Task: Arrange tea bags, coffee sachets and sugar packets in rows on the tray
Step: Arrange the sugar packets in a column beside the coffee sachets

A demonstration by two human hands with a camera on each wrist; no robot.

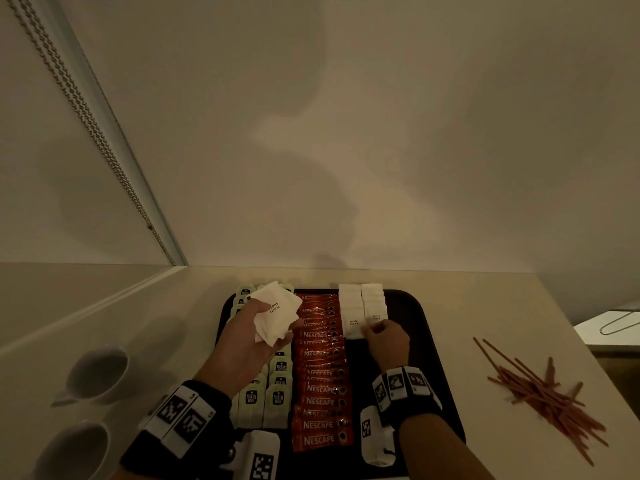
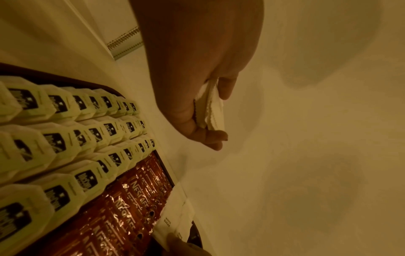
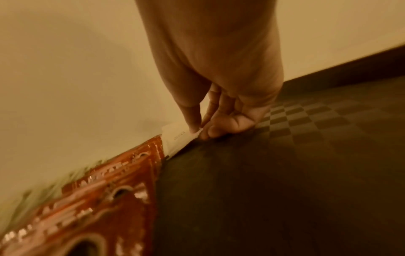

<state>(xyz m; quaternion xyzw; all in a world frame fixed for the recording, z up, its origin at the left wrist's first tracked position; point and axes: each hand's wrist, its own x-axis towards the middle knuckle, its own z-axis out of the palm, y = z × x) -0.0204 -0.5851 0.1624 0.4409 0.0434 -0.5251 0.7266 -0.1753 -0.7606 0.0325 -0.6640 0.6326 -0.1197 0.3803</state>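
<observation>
White paper sugar packets (image 1: 363,308), each printed "WHITE SUGAR" in small dark letters, lie in two short overlapping columns at the far right part of the dark tray (image 1: 429,358). The right hand (image 1: 388,341) pinches the near edge of the nearest packet in the right column between thumb and fingertips (image 3: 195,128), low against the tray's chequered floor. The left hand (image 1: 247,341) hovers over the tray's left side, its fingers curled round a loose bunch of spare sugar packets (image 1: 277,311) with crimped, serrated edges; the left wrist view shows them edge-on, squeezed between thumb and fingers. Just left of the sugar columns runs a long overlapping column of red foil Nescafé coffee sachets (image 1: 320,372), shiny and creased, from the far rim to the near one. Left of those, pale green tea bags (image 2: 65,138) with dark labels stand in several overlapping rows. Both wrists wear black bands with square black-and-white markers. On the pale counter (image 1: 485,306) two white cups (image 1: 97,374) sit left of the tray and a scatter of thin reddish stirrer sticks (image 1: 540,393) lies to its right
</observation>
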